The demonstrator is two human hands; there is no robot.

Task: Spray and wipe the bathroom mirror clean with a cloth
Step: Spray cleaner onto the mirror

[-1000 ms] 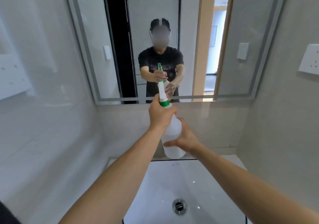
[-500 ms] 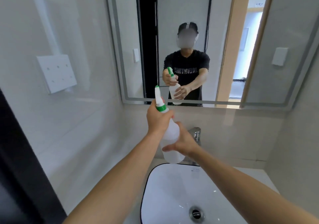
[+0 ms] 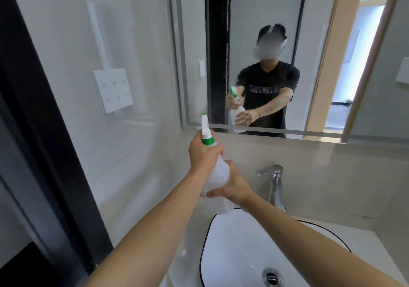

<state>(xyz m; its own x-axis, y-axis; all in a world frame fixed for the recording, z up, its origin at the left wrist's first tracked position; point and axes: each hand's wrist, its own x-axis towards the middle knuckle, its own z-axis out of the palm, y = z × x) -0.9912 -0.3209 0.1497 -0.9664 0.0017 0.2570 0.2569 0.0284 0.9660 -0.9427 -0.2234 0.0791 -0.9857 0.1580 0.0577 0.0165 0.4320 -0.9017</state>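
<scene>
While gripped, spray bottle (image 3: 218,171) between hands (image 3: 219,169).

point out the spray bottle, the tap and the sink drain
spray bottle (image 3: 218,176): head view, on the translucent body between the two hands
tap (image 3: 276,187): head view, on the chrome upright stem
sink drain (image 3: 271,277): head view, on the metal ring in the basin
</scene>
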